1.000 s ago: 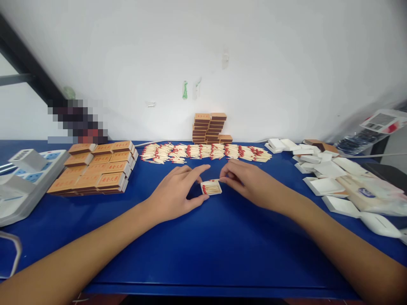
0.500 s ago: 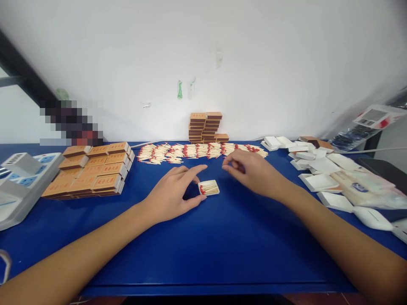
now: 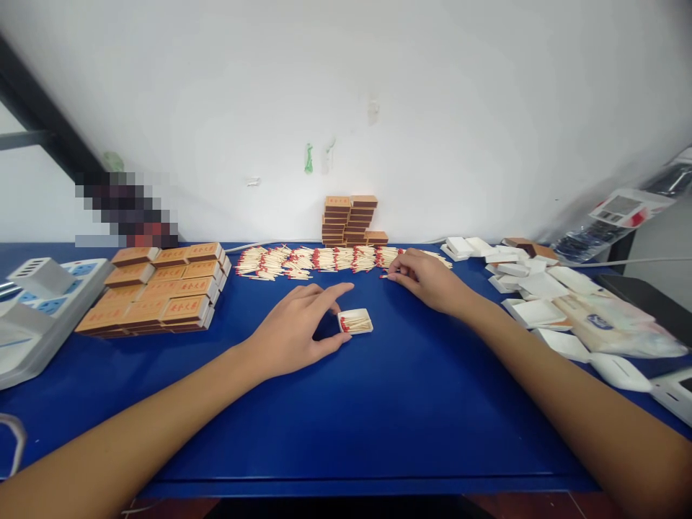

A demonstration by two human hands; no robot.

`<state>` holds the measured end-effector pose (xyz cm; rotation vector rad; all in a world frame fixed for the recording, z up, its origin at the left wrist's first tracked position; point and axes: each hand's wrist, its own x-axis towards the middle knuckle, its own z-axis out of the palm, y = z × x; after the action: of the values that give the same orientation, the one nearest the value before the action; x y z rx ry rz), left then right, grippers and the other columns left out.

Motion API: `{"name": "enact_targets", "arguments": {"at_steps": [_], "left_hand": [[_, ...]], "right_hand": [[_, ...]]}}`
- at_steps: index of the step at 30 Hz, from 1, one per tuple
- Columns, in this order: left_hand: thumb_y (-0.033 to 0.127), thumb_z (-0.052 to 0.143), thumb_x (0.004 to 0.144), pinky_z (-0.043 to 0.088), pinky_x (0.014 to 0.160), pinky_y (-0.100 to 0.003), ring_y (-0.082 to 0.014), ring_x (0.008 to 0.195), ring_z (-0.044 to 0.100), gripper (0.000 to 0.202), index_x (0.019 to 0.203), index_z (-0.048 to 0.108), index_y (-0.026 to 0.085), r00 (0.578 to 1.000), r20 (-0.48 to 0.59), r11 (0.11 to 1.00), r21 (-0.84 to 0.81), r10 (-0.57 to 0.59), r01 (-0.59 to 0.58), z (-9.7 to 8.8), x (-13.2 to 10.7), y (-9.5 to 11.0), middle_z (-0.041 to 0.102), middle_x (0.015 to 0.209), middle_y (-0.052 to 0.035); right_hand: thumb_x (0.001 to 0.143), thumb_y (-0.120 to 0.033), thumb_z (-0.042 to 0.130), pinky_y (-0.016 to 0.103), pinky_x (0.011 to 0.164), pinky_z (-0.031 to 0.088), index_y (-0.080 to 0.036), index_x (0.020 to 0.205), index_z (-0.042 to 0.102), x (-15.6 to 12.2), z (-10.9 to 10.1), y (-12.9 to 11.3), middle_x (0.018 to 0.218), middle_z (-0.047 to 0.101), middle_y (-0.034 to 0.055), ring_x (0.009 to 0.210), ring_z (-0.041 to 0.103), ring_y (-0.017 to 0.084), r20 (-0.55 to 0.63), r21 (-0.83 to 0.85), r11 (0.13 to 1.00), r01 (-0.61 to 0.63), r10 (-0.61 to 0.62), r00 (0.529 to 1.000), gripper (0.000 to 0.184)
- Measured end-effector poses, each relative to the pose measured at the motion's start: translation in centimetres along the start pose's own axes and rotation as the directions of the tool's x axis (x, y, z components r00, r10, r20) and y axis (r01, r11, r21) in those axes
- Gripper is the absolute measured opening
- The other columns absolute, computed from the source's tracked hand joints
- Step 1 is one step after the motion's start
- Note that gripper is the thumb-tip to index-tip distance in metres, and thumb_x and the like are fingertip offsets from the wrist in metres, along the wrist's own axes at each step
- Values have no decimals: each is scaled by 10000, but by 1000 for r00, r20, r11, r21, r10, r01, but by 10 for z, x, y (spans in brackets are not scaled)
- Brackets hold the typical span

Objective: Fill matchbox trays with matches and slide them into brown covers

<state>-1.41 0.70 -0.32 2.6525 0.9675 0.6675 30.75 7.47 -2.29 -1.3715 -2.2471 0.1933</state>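
Observation:
A small white matchbox tray (image 3: 363, 313) lies on the blue table, holding several red-tipped matches (image 3: 355, 324). My left hand (image 3: 296, 328) rests at the tray's left end, thumb on the near corner and a bent finger by the far one; its index finger sticks out above. My right hand (image 3: 427, 280) is at the near edge of a long row of loose matches (image 3: 335, 258), fingertips pinched together. A match tip seems to poke out left of the pinch; the fingers hide the rest.
Filled matchboxes (image 3: 162, 292) are stacked at the left beside a white power strip (image 3: 70, 317). More matchboxes (image 3: 346, 220) stand in piles against the wall. White trays (image 3: 535, 313) lie heaped at the right, near a plastic tissue pack (image 3: 621, 324).
My right hand has moved slightly away from me and right, from above the tray's far side to the loose matches. The left hand stays at the tray.

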Motion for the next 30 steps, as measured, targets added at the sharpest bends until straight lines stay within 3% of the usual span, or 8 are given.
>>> {"name": "enact_targets", "arguments": {"at_steps": [8,12,19,25,30], "left_hand": [[323,746,973,515,1082,-484,-276,1147,667,698,1583,409,289,1000,3,1000,1,-8,8,0,1,1,769,1177,-25],[329,766,962,525,1066,-468,-269,1109,668,705,1573,418,284,1000,-7,1000,3,-8,8,0,1,-1,768,1159,-19],[301,778,953,521,1060,-451,-256,1114,669,727,1577,407,269,1000,-20,1000,4,-5,6,1,1,-1,767,1153,-14],[288,781,949,520,1064,-459,-260,1133,678,728,1573,405,278,1000,-22,1000,1,1,-1,2,1,-2,771,1167,-18],[287,784,953,521,1063,-449,-257,1135,687,732,1575,400,265,999,-31,1000,3,10,-10,2,2,-2,770,1155,-17]], "right_hand": [[1032,-323,564,366,772,455,-228,922,635,-2,-4,-7,928,660,86,861,610,253,1,-21,999,43,-43,999,161],[1054,-353,564,357,740,460,-237,948,642,-10,-8,-39,918,642,73,831,604,243,2,49,997,63,-64,998,176],[1075,-275,560,317,710,470,-236,1008,660,-28,0,-89,992,641,50,810,609,184,168,194,974,118,-151,974,127],[1078,-266,573,310,712,479,-233,1012,643,-34,1,-101,1039,661,52,823,640,174,190,190,970,150,-186,964,102],[1080,-310,587,321,704,477,-233,1038,668,-32,-4,-96,1024,662,50,771,624,168,179,149,977,153,-179,967,119]]}}
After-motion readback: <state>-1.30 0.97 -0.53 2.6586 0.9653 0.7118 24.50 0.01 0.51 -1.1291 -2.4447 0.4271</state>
